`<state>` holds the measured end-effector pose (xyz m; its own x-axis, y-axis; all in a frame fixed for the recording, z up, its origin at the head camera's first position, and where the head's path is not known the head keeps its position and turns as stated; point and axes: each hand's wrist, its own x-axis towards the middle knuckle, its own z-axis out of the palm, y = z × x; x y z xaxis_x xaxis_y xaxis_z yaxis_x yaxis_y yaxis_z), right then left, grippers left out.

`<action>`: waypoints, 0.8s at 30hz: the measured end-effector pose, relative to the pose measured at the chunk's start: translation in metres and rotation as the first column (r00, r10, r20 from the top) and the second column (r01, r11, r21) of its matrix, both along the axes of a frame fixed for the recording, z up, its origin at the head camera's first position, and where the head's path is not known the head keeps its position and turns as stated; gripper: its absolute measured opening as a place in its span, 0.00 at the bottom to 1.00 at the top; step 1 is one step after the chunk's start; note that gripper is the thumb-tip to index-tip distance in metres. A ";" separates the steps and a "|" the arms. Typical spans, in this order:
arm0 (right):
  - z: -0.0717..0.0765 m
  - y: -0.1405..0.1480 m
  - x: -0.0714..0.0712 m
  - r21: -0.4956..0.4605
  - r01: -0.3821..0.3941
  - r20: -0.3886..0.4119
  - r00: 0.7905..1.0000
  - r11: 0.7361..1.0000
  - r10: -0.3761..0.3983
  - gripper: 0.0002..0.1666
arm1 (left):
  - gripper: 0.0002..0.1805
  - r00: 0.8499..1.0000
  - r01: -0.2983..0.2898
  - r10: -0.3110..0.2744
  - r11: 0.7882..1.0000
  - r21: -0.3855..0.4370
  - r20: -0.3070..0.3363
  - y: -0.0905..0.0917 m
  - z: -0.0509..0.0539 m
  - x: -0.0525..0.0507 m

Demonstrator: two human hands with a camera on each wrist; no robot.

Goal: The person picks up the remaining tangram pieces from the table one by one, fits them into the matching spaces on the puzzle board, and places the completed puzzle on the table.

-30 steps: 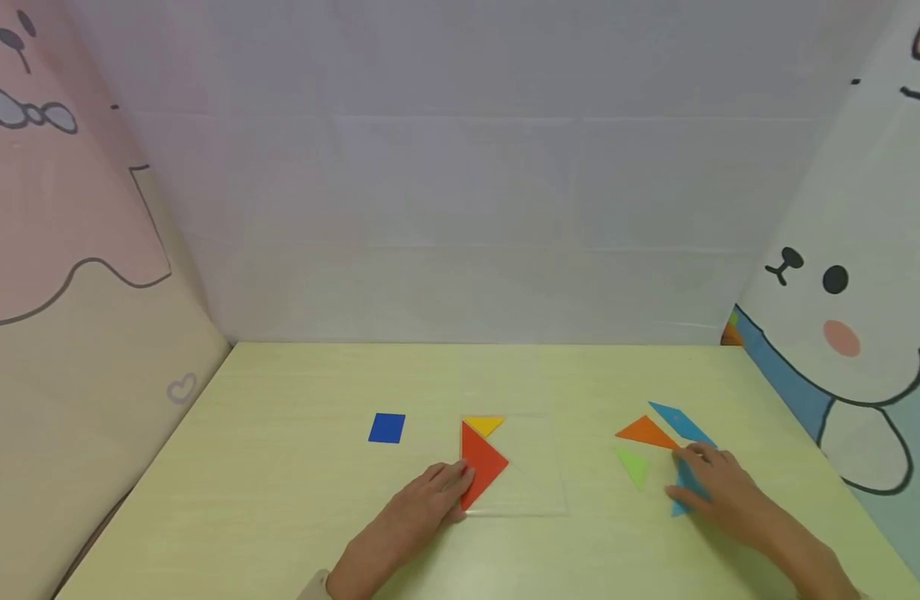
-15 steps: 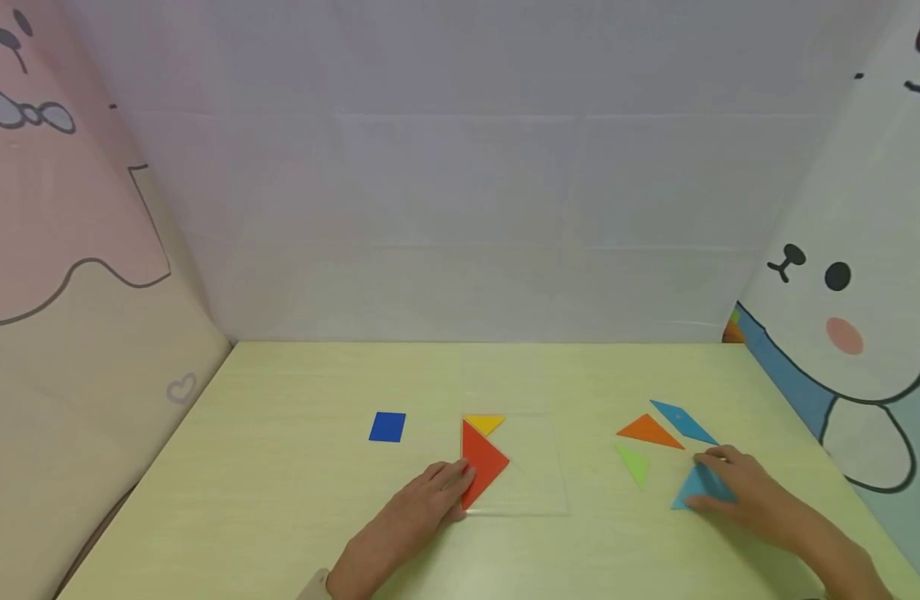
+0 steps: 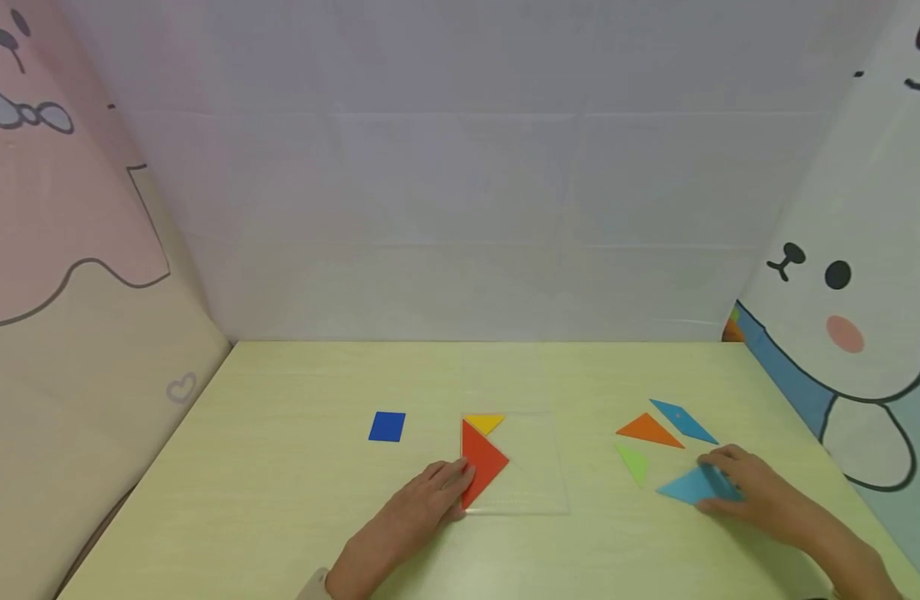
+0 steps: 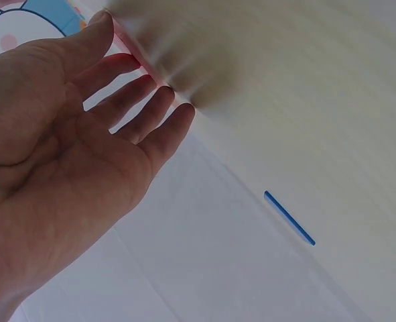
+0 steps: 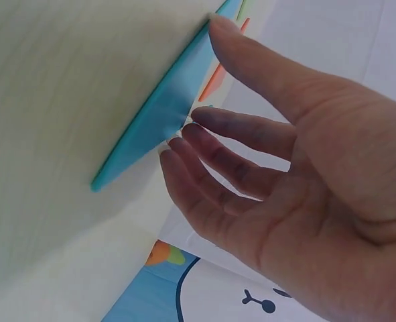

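Note:
My left hand (image 3: 418,512) rests at the lower left corner of a clear square tray (image 3: 535,514), fingertips touching the large red triangle (image 3: 490,460) inside it. In the left wrist view its fingers are only gently bent. A small yellow triangle (image 3: 486,423) lies in the tray above the red one. On the right, my right hand (image 3: 763,496) holds a large light blue triangle (image 3: 683,486), thumb on its near edge and fingertips along the far edge. The piece (image 5: 154,121) appears flat on the table in the right wrist view; my hand covers its right part.
An orange triangle (image 3: 647,431), a blue parallelogram (image 3: 682,421) and a light green triangle (image 3: 634,464) lie around the light blue triangle. A dark blue square (image 3: 387,427) lies left of the tray. A pale wall covering (image 3: 460,208) stands behind the table.
The light blue triangle has turned under my right hand, one point swinging out to the left; that hand has shifted slightly right. My left hand stays at the tray.

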<state>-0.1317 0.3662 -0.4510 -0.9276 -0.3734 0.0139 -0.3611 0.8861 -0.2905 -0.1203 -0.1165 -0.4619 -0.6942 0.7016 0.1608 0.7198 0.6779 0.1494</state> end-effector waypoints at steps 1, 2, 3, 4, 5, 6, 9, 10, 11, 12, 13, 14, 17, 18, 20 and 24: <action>0.000 0.000 0.000 -0.004 0.002 0.007 1.000 1.000 -0.002 0.32 | 0.25 1.000 0.002 -0.002 1.000 -0.001 -0.002 0.000 0.000 0.000; 0.000 0.000 0.000 -0.010 -0.001 0.010 1.000 1.000 0.001 0.31 | 0.25 1.000 0.002 -0.002 1.000 -0.001 -0.001 0.000 0.000 0.000; 0.001 0.000 0.000 -0.017 0.000 0.015 1.000 1.000 0.000 0.31 | 0.26 1.000 0.002 -0.002 1.000 0.000 0.001 0.000 0.001 0.000; 0.001 0.000 0.000 -0.024 0.001 0.021 1.000 1.000 0.000 0.31 | 0.26 1.000 0.003 -0.003 1.000 0.000 0.003 -0.001 0.001 0.000; 0.001 0.000 0.000 -0.034 0.003 0.025 1.000 0.999 -0.002 0.31 | 0.26 1.000 0.004 -0.004 1.000 0.002 0.004 -0.001 0.001 0.000; 0.002 -0.001 0.001 -0.042 0.006 0.029 1.000 0.999 -0.004 0.31 | 0.26 1.000 0.006 -0.006 1.000 0.003 0.002 -0.001 0.001 0.000; 0.002 -0.001 0.002 -0.066 0.011 0.038 0.999 0.998 -0.009 0.30 | 0.26 1.000 0.006 -0.006 1.000 0.004 0.011 -0.001 0.001 -0.001; 0.002 -0.001 0.002 -0.072 0.017 0.038 0.999 0.997 -0.014 0.30 | 0.26 1.000 0.003 -0.003 1.000 0.002 0.017 -0.001 0.001 -0.001; 0.001 -0.002 0.003 -0.080 0.023 0.039 0.999 0.996 -0.020 0.30 | 0.26 1.000 0.001 -0.001 1.000 0.003 0.022 0.000 0.001 -0.001; 0.001 -0.002 0.003 -0.087 0.032 0.046 0.999 0.996 -0.028 0.30 | 0.26 0.999 -0.004 0.004 1.000 0.001 0.032 0.000 0.002 0.000; 0.001 -0.002 0.004 -0.097 0.041 0.056 0.998 0.994 -0.035 0.30 | 0.26 0.999 -0.009 0.009 1.000 -0.001 0.045 0.000 0.003 0.000; 0.001 -0.002 0.003 -0.106 0.052 0.068 0.997 0.993 -0.045 0.30 | 0.26 0.998 -0.014 0.014 1.000 -0.003 0.056 0.001 0.004 0.001; 0.003 -0.001 0.001 -0.136 0.094 0.126 0.989 0.986 -0.077 0.30 | 0.27 0.996 -0.025 0.026 1.000 -0.007 0.080 0.001 0.004 0.000; 0.003 0.000 0.000 -0.146 0.102 0.145 0.986 0.984 -0.081 0.31 | 0.27 0.996 -0.029 0.030 1.000 -0.011 0.086 0.002 0.004 0.000; 0.004 0.001 -0.001 -0.160 0.122 0.173 0.981 0.980 -0.093 0.31 | 0.27 0.995 -0.033 0.034 0.999 -0.012 0.091 0.002 0.004 0.000; 0.002 0.004 -0.002 -0.193 0.120 0.191 0.978 0.974 -0.083 0.32 | 0.27 0.994 -0.041 0.043 0.999 -0.019 0.100 0.002 0.004 0.000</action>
